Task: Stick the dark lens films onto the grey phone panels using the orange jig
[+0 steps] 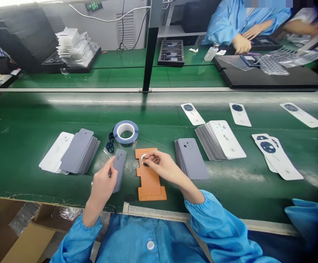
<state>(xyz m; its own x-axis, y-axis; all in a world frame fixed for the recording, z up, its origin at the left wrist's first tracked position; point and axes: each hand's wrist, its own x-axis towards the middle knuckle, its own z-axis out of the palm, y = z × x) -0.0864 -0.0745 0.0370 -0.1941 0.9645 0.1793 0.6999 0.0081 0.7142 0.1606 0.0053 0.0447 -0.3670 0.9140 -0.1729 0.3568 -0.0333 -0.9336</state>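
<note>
My left hand [103,180] has its fingers pressed together on the edge of a grey phone back panel [120,162], which stands tilted on the green table. Over the top end of an orange fixture plate [149,180], my right hand [163,164] pinches a small round ring-like piece [144,160]. Behind my left hand lies a roll of blue tape [126,133], with dark round stickers [110,147] on clear film beside it. A stack of grey panels [193,159] lies right of the orange plate.
White and grey panels [78,151] are fanned out at left. Another fanned white stack [227,140] and loose white panels with dark round stickers [280,159] lie at right. Beyond a metal rail [106,90] and a post [149,54], a co-worker's hands [242,43] rest near a black tray.
</note>
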